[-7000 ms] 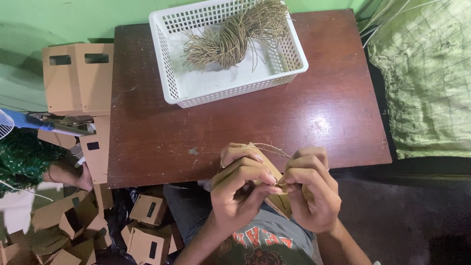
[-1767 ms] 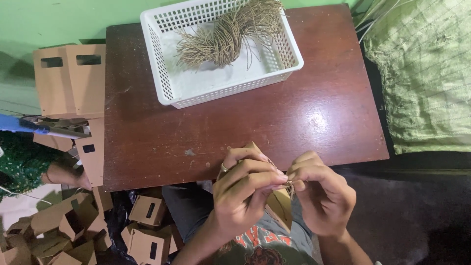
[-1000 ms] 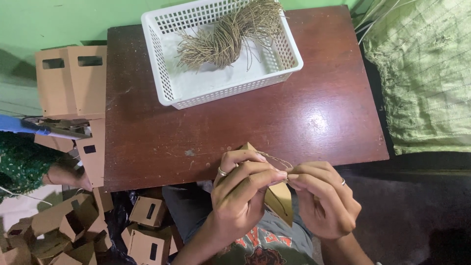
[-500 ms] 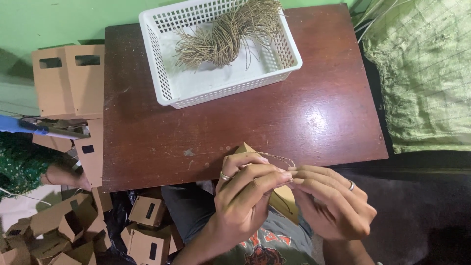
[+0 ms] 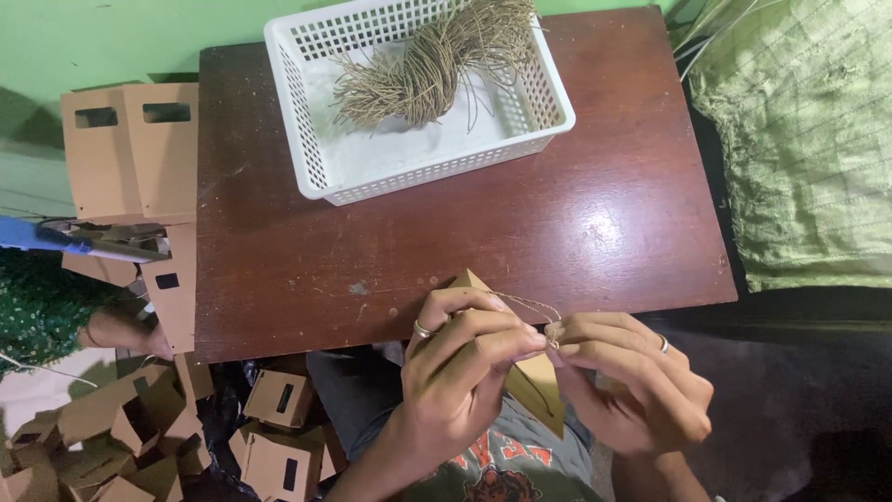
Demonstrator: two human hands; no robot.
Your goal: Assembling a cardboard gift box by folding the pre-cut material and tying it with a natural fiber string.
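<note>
**Now both hands pinch the twine at the top of the brown bag**

Off to the left, flat brown cardboard bag blanks with cut handle slots lean beside the dark wooden table, and a heap of small folded brown card boxes lies on the floor below them. These have not moved over the last seconds. On the table's far side stands the white plastic mesh basket, with a bundle of tan twine lengths lying inside it, likewise untouched.

At the near table edge the left hand is closed around the small brown folded paper bag, thumb and forefinger pressed together on its upper part. A thin strand of tan twine loops up over the bag's top corner and comes down to the fingertips. The right hand, a second ago drawn a little away to the right, has come back in, so its fingertips now meet the left hand's and pinch the same strand. The bag itself has stayed put, held just over the lap, its tip overlapping the table edge. Judging by this, the twine work on the bag is mid-way, with the strand gripped from both sides.

To the right lies a green woven cloth.
</note>
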